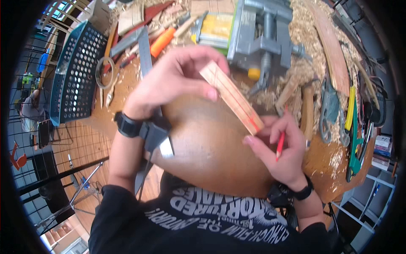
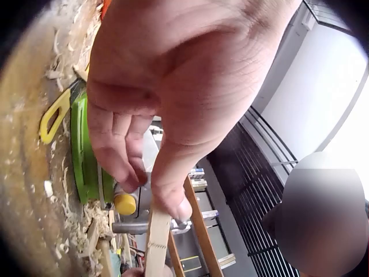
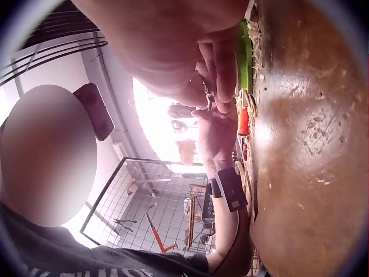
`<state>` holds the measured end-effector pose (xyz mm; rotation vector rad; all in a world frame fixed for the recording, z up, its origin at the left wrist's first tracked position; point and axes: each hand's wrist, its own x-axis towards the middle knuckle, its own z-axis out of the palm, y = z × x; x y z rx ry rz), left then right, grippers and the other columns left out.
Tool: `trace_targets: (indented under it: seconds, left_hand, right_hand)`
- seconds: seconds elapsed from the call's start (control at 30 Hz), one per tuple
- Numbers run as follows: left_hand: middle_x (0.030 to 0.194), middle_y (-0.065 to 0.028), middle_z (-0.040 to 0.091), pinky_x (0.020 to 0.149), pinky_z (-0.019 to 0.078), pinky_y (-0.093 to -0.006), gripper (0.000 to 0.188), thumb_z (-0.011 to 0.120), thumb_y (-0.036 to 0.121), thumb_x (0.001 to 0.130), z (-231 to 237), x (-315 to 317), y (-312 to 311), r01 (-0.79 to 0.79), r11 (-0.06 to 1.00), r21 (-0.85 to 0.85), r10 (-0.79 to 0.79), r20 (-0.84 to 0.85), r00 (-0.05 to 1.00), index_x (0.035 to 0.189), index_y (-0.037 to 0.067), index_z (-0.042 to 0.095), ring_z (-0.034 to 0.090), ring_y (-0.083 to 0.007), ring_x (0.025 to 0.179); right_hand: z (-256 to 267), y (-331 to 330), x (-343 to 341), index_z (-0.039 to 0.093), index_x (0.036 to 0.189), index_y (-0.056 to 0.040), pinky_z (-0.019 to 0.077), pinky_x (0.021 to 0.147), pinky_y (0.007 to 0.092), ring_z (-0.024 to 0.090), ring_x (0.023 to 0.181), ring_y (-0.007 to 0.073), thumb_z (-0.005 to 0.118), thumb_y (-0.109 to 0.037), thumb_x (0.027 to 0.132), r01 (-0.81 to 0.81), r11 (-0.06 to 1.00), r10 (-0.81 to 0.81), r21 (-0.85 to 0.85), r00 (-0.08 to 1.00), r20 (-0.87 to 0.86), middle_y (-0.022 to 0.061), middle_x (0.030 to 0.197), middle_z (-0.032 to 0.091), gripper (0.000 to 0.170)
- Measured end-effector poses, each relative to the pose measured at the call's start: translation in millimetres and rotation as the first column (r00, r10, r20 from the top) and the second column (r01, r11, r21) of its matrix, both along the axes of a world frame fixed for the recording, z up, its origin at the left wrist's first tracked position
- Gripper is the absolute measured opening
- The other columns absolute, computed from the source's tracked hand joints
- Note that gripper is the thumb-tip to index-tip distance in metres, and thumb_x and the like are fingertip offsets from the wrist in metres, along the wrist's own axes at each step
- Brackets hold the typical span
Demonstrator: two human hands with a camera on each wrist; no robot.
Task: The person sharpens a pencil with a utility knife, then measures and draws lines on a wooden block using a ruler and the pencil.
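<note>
A short wooden block (image 1: 232,98) with red lines drawn along its face is held up at a slant over the bench. My left hand (image 1: 173,78) pinches its upper end between thumb and fingers. At the lower end, the thumb and fingers of my right hand (image 1: 285,152) grip the corner, beside red marks on the wood. A red pencil (image 1: 280,145) is tucked in that same right hand, pointing away from the block. From the left wrist, the block (image 2: 157,242) shows edge-on below the left thumb.
A grey vise (image 1: 262,36) stands just beyond the block, among wood shavings (image 1: 302,70). A perforated basket (image 1: 78,72) sits at the left. A metal ruler (image 1: 145,53) and an orange-handled tool (image 1: 163,42) lie behind my left hand. Saws and a green-handled tool (image 1: 357,150) line the right edge.
</note>
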<state>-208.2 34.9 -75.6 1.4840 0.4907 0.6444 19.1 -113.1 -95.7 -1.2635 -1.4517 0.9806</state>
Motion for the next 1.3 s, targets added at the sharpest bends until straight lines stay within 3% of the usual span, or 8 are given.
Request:
trace_targets:
  seconds: [0.1, 0.2, 0.73, 0.93, 0.97, 1.07, 1.23, 1.3]
  left_hand:
    - [0.093, 0.0001, 0.063, 0.073, 0.0502, -0.0201, 0.041, 0.081, 0.001, 0.07, 2, 12, -6, 0.016, 0.979, -0.205, 0.007, 0.11, 0.994, 0.105, 0.003, 0.059, 0.061, -0.0066, 0.083]
    - [0.094, -0.0001, 0.063, 0.075, 0.0499, -0.0203, 0.041, 0.081, 0.002, 0.071, -1, 15, -8, 0.05, 0.971, -0.232, -0.015, 0.149, 0.989, 0.106, 0.002, 0.059, 0.061, -0.0065, 0.084]
    - [0.096, -0.0001, 0.065, 0.075, 0.0507, -0.0191, 0.048, 0.084, 0.019, 0.072, -3, 14, -6, 0.082, 0.942, -0.324, -0.045, 0.12, 0.992, 0.11, 0.002, 0.058, 0.062, -0.0061, 0.084]
    - [0.094, -0.0043, 0.065, 0.068, 0.0547, -0.0224, 0.046, 0.08, 0.021, 0.076, -6, 14, -6, 0.146, 0.914, -0.378, -0.079, 0.187, 0.979, 0.109, 0.0, 0.057, 0.064, -0.0105, 0.081]
    - [0.093, -0.0058, 0.065, 0.067, 0.0555, -0.0236, 0.045, 0.079, 0.02, 0.077, -6, 13, -5, 0.186, 0.888, -0.42, -0.109, 0.201, 0.974, 0.11, 0.0, 0.056, 0.065, -0.012, 0.081]
    - [0.097, -0.0091, 0.064, 0.067, 0.0563, -0.0264, 0.042, 0.076, 0.018, 0.081, -9, 14, -5, 0.214, 0.883, -0.417, -0.146, 0.19, 0.971, 0.111, -0.002, 0.055, 0.065, -0.0143, 0.08]
    - [0.107, -0.0092, 0.063, 0.069, 0.0549, -0.0259, 0.035, 0.069, 0.01, 0.085, -7, 13, -5, 0.316, 0.882, -0.349, -0.304, 0.092, 0.948, 0.116, -0.002, 0.056, 0.064, -0.0127, 0.083]
    - [0.11, -0.0082, 0.063, 0.07, 0.053, -0.024, 0.033, 0.066, 0.005, 0.087, -5, 14, -8, 0.355, 0.868, -0.346, -0.355, 0.067, 0.933, 0.118, -0.002, 0.057, 0.062, -0.0105, 0.082]
  right_hand:
    - [6, 2, 2, 0.043, 0.074, -0.0062, 0.0489, 0.063, 0.0213, 0.065, 0.069, 0.0096, 0.078, -0.003, 0.074, 0.021, 0.999, -0.021, 0.032, 1.0, -0.005, 0.0107, 0.086, 0.064, 0.035]
    - [9, 3, 4, 0.044, 0.081, -0.0055, 0.0461, 0.06, 0.0193, 0.057, 0.067, 0.0056, 0.079, -0.001, 0.073, 0.016, 0.992, -0.014, 0.127, 1.0, -0.02, 0.0115, 0.092, 0.064, 0.036]
    - [8, 0, 6, 0.048, 0.089, -0.0044, 0.0453, 0.062, 0.0179, 0.054, 0.066, 0.0039, 0.078, -0.001, 0.074, 0.012, 0.997, -0.005, 0.074, 0.996, -0.093, 0.0095, 0.095, 0.059, 0.035]
    - [11, 0, 7, 0.045, 0.097, -0.003, 0.0453, 0.059, 0.0188, 0.056, 0.062, 0.006, 0.06, -0.009, 0.091, 0.02, 0.999, -0.029, -0.033, 0.953, -0.302, 0.0132, 0.101, 0.061, 0.018]
    - [12, 1, 7, 0.044, 0.098, -0.0031, 0.0446, 0.058, 0.0198, 0.057, 0.061, 0.0077, 0.05, -0.02, 0.095, 0.035, 0.997, -0.055, -0.071, 0.95, -0.308, 0.0135, 0.097, 0.062, 0.018]
    - [15, 5, 6, 0.049, 0.103, -0.0019, 0.0408, 0.052, 0.0218, 0.056, 0.058, 0.0113, 0.021, -0.048, 0.102, 0.102, 0.985, -0.141, -0.141, 0.942, -0.303, 0.0113, 0.079, 0.065, 0.054]
    - [13, 1, 16, 0.065, 0.075, -0.0025, 0.0332, 0.046, 0.0218, 0.049, 0.051, 0.0079, 0.031, -0.045, 0.102, 0.151, 0.977, -0.191, -0.149, 0.93, -0.313, 0.0025, 0.061, 0.056, 0.061]
    - [6, 1, 24, 0.065, 0.068, -0.0037, 0.0299, 0.043, 0.0232, 0.045, 0.047, 0.0063, 0.041, -0.037, 0.102, 0.123, 0.988, -0.131, -0.095, 0.988, -0.081, -0.0006, 0.058, 0.054, 0.053]
